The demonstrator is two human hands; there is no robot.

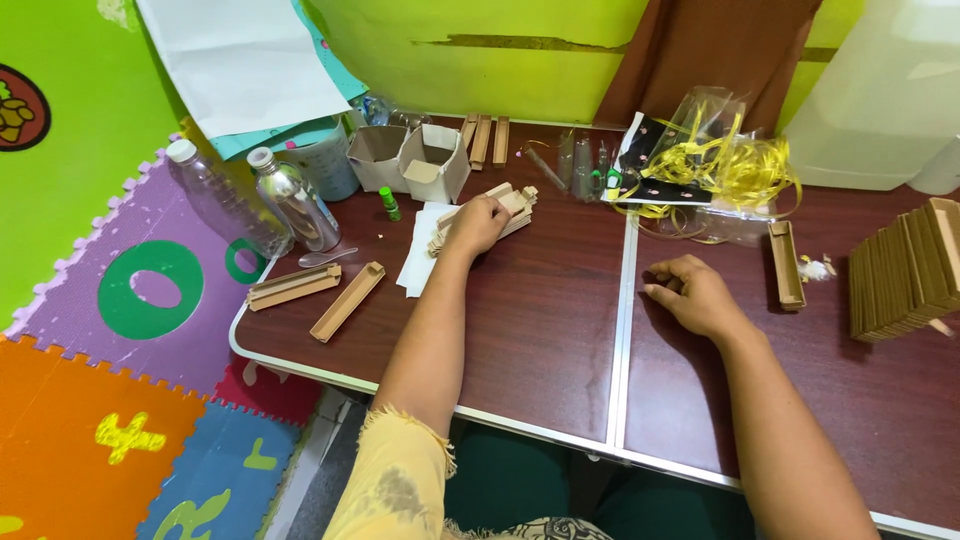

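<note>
The person's left hand (478, 224) rests its fingers (493, 205) closed over a pile of flat tan cardboard strips (515, 203) on the dark counter (540, 310). Well apart, the right hand (693, 293) lies loosely curled, holding nothing.
</note>
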